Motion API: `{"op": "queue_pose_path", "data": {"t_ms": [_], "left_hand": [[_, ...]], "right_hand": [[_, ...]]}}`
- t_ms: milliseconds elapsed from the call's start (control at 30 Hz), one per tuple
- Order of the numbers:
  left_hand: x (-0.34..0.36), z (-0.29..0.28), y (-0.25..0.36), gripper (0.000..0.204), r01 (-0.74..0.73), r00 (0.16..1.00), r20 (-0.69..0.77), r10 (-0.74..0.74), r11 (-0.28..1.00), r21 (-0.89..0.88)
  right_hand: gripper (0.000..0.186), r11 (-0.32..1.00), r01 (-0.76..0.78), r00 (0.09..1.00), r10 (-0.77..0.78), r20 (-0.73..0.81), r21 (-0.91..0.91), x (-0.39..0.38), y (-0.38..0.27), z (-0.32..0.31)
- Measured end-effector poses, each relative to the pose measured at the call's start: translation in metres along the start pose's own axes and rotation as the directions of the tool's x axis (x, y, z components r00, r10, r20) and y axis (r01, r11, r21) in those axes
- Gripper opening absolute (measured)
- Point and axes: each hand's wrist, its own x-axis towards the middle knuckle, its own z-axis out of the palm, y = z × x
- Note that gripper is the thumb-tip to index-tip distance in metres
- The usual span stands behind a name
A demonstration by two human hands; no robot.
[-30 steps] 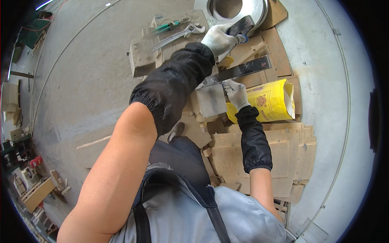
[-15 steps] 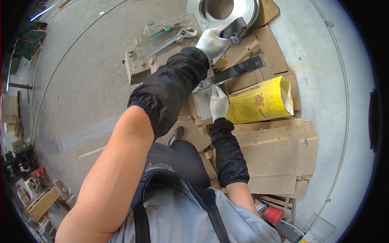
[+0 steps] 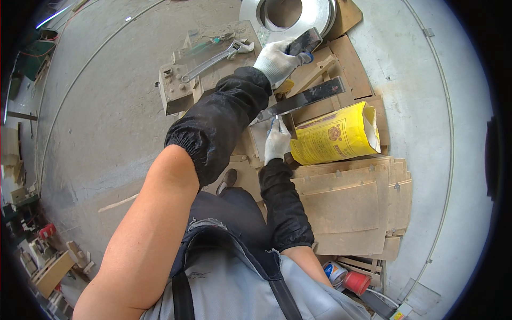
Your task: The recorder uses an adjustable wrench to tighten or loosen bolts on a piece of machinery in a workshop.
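Note:
My left hand [image 3: 277,60], in a white knit glove, is closed round a dark rectangular block [image 3: 306,41] with worn faces. Below it, a long dark flat bar [image 3: 309,98] lies slantwise across pale boards. My right hand [image 3: 277,140], also gloved, is at the bar's near edge with thumb and fingers pinched together. Something thin and pale seems to show at those fingertips, too small to name. Just right of that hand lies an open yellow printed sack [image 3: 336,134]. The bar's left end is partly hidden by my left sleeve.
A large adjustable wrench [image 3: 218,60] and green-handled pliers [image 3: 216,40] lie on a dusty metal block [image 3: 178,90] at left. Silver metal coils [image 3: 317,15] stand at the far side. Stacked brown boards [image 3: 341,205] and a red container [image 3: 357,282] are at the right.
My right hand has shifted slightly left along the bar's near edge. My left hand keeps its grip on the dark block. The whole view has drifted a little.

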Motion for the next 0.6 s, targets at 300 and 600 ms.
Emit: {"op": "queue_pose_path", "data": {"t_ms": [300,600], "left_hand": [[0.001,0.008,0.003,0.032,0.069,0.998,0.016,-0.069,0.997,-0.019],[0.000,0.006,-0.004,0.034,0.004,0.999,-0.033,-0.003,1.000,0.029]], "right_hand": [[0.038,0.943,-0.001,0.941,0.113,-0.318,0.333,-0.008,-0.007,0.058],[0.031,0.910,-0.264,0.964,0.264,0.044,0.321,0.002,0.000,0.005]]}}
